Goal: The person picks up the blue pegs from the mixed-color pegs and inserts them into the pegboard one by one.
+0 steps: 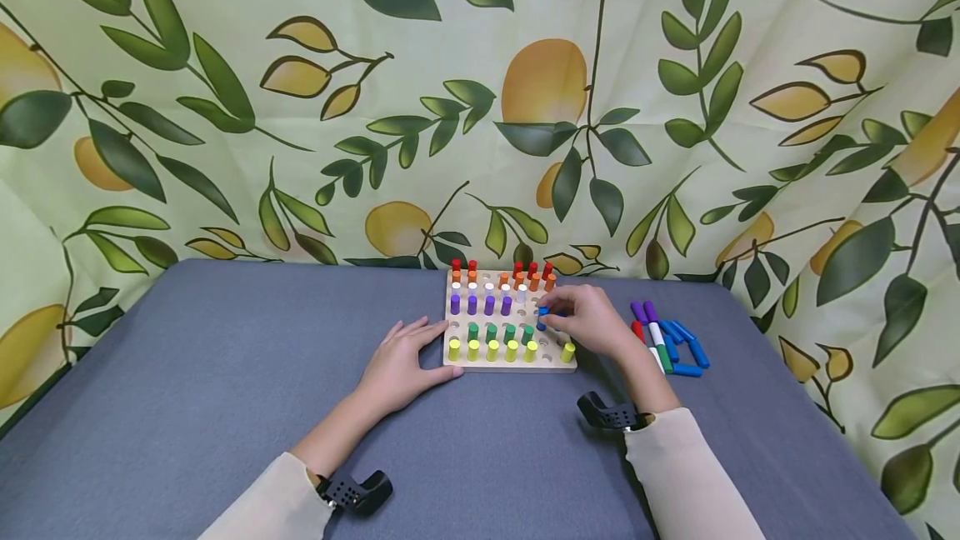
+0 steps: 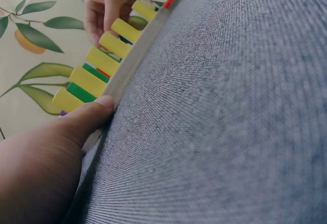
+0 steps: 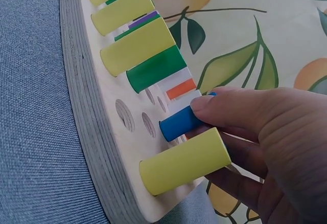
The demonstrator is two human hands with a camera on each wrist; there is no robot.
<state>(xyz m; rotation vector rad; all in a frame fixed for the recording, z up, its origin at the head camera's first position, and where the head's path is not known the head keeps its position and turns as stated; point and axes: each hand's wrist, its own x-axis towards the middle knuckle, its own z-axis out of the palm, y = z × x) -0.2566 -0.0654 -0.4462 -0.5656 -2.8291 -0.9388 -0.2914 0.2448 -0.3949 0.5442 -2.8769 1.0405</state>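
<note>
A wooden pegboard point(image 1: 480, 367) stands on the table with rows of coloured pegs upright in its holes. Between thumb and fingers, my right hand point(image 1: 588, 319) pinches a blue peg point(image 3: 179, 124), whose lower end meets the board's surface. Just in front of that peg is a yellow peg point(image 3: 184, 162), and a green peg point(image 3: 156, 68) stands to its side. My left hand point(image 1: 401, 365) rests at the board's left front corner, fingers along the left side. Its thumb point(image 2: 97, 112) presses the front edge beside the nearest yellow peg point(image 2: 66, 101).
To the right of the board lies a loose group of pegs, among them blue pegs point(image 1: 697, 352), purple pegs point(image 1: 649, 311) and a red peg point(image 1: 638, 331). Bare holes point(image 3: 124, 115) show near the board's right end. A leaf-patterned curtain point(image 1: 420, 148) hangs behind the table point(image 1: 225, 357).
</note>
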